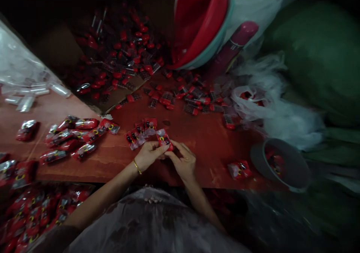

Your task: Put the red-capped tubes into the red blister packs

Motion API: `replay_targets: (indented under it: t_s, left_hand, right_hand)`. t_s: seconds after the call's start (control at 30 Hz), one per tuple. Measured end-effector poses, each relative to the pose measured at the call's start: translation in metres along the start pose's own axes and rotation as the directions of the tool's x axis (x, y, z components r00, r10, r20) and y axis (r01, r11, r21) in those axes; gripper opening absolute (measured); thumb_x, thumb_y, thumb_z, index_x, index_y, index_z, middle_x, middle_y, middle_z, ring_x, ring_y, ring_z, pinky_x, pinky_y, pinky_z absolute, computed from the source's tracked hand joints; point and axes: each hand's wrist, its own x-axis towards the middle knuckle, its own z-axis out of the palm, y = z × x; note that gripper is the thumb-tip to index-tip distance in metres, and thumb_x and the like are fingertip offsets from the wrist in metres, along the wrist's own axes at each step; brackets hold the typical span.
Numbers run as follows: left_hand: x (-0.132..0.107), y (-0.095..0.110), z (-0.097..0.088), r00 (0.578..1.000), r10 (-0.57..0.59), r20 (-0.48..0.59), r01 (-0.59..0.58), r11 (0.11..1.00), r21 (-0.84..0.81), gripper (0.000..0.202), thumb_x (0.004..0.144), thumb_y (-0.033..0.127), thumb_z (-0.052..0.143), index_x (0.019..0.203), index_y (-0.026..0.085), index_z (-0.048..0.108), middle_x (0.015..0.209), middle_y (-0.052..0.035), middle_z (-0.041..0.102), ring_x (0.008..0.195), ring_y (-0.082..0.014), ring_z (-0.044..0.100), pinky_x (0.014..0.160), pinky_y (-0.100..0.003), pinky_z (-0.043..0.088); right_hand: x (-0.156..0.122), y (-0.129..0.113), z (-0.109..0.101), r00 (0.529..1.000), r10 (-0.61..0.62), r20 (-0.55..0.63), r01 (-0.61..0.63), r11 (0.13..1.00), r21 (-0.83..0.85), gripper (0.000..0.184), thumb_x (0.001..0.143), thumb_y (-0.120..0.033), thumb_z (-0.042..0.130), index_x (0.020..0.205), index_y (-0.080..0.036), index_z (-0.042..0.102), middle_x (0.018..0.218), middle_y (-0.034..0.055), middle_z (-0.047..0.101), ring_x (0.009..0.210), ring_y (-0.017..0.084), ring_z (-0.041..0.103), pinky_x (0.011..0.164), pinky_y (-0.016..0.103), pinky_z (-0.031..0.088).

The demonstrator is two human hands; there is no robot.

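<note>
Both hands meet at the near edge of a reddish wooden table (202, 140). My left hand (148, 154), with a gold bangle at the wrist, and my right hand (183, 160) pinch one small red packet (164, 138) between their fingertips. Just beyond the hands a small fan of similar red packets (140, 132) lies on the table. A clear plastic sheet (152, 223) covers my lap below the wrists.
A row of filled packets (75, 133) lies at the left, more in a heap (33, 215) at the lower left. Small red items (180, 93) are scattered at the back, some on cardboard (112, 58). Red basins (199, 20), white plastic bags (270, 103), a grey bowl (281, 165).
</note>
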Motion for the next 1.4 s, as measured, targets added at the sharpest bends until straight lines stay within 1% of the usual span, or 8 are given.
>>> replay_targets:
  t_s: [0.3, 0.5, 0.57, 0.67, 0.8, 0.97, 1.1, 1.4]
  left_hand:
    - [-0.016, -0.004, -0.012, 0.995, -0.103, 0.009, 0.103, 0.994, -0.027, 0.06, 0.05, 0.07, 0.063, 0.062, 0.012, 0.057, 0.048, -0.005, 0.062, 0.043, -0.0147, 0.059, 0.049, -0.026, 0.047]
    - [-0.064, 0.026, -0.087, 0.935, 0.111, -0.336, 0.068, 0.875, 0.479, 0.054, 0.069, 0.066, 0.049, 0.05, 0.016, 0.056, 0.044, -0.0065, 0.061, 0.046, -0.0151, 0.057, 0.051, -0.024, 0.042]
    - [-0.085, 0.042, -0.123, 0.856, 0.188, -0.481, 0.211, 0.723, 0.658, 0.054, 0.072, 0.065, 0.045, 0.046, 0.018, 0.052, 0.04, -0.0049, 0.057, 0.042, -0.0158, 0.053, 0.046, -0.025, 0.036]
    - [-0.111, 0.058, -0.157, 0.68, 0.455, -0.574, 0.506, 0.275, 0.818, 0.049, 0.071, 0.061, 0.05, 0.045, 0.02, 0.053, 0.039, -0.0042, 0.052, 0.043, -0.0202, 0.053, 0.047, -0.027, 0.033]
    - [-0.105, 0.057, -0.138, 0.376, 0.843, -0.385, 0.556, 0.127, 0.821, 0.038, 0.079, 0.052, 0.048, 0.078, 0.018, 0.066, 0.069, -0.01, 0.068, 0.064, -0.0245, 0.063, 0.056, -0.031, 0.042]
    - [-0.02, 0.048, -0.078, 0.635, 0.766, 0.101, -0.015, -0.118, 0.993, 0.033, 0.086, 0.036, 0.045, 0.107, 0.02, 0.063, 0.115, -0.0096, 0.064, 0.111, -0.0243, 0.055, 0.095, -0.039, 0.04]
    - [0.039, 0.039, -0.067, 0.775, 0.576, 0.26, -0.159, -0.22, 0.962, 0.04, 0.084, 0.036, 0.048, 0.121, 0.022, 0.056, 0.136, -0.0097, 0.047, 0.13, -0.0284, 0.035, 0.105, -0.049, 0.027]
    - [0.037, 0.019, -0.062, 0.722, 0.685, 0.096, -0.013, -0.125, 0.992, 0.026, 0.083, 0.035, 0.049, 0.099, 0.03, 0.07, 0.119, -0.0083, 0.062, 0.124, -0.0327, 0.043, 0.1, -0.053, 0.031]
  right_hand:
    - [0.007, -0.005, 0.018, 0.988, -0.139, 0.061, 0.145, 0.984, -0.105, 0.02, 0.079, -0.04, 0.06, 0.076, -0.021, 0.065, 0.059, -0.0012, 0.062, 0.057, 0.015, 0.059, 0.067, 0.032, 0.051]
    - [0.008, -0.006, 0.033, 0.956, -0.214, 0.203, 0.246, 0.958, -0.149, 0.022, 0.087, -0.036, 0.05, 0.092, -0.02, 0.063, 0.075, 0.003, 0.07, 0.069, 0.017, 0.063, 0.084, 0.037, 0.046]
    - [0.007, 0.001, 0.032, 0.959, -0.192, 0.207, 0.233, 0.953, -0.193, 0.02, 0.088, -0.033, 0.048, 0.089, -0.02, 0.064, 0.078, 0.0038, 0.071, 0.072, 0.018, 0.063, 0.082, 0.036, 0.047]
    - [0.007, 0.007, 0.029, 0.962, -0.162, 0.22, 0.212, 0.95, -0.229, 0.019, 0.088, -0.031, 0.048, 0.085, -0.021, 0.064, 0.081, 0.0042, 0.071, 0.076, 0.019, 0.063, 0.08, 0.036, 0.046]
    - [0.018, 0.005, 0.031, 0.954, -0.115, 0.277, 0.19, 0.946, -0.262, 0.019, 0.087, -0.029, 0.048, 0.092, -0.02, 0.064, 0.085, 0.006, 0.07, 0.079, 0.02, 0.062, 0.075, 0.034, 0.046]
    - [0.043, 0.01, 0.038, 0.955, -0.086, 0.285, 0.182, 0.927, -0.328, 0.021, 0.085, -0.027, 0.051, 0.1, -0.017, 0.062, 0.096, 0.009, 0.068, 0.09, 0.023, 0.06, 0.077, 0.036, 0.044]
    - [0.051, 0.023, 0.036, 0.953, -0.106, 0.283, 0.199, 0.925, -0.324, 0.02, 0.084, -0.025, 0.052, 0.1, -0.017, 0.062, 0.097, 0.0088, 0.066, 0.092, 0.023, 0.058, 0.078, 0.036, 0.043]
    - [0.054, 0.025, 0.031, 0.958, -0.102, 0.269, 0.172, 0.953, -0.251, 0.016, 0.084, -0.027, 0.052, 0.092, -0.019, 0.065, 0.087, 0.0056, 0.068, 0.083, 0.02, 0.06, 0.075, 0.033, 0.044]
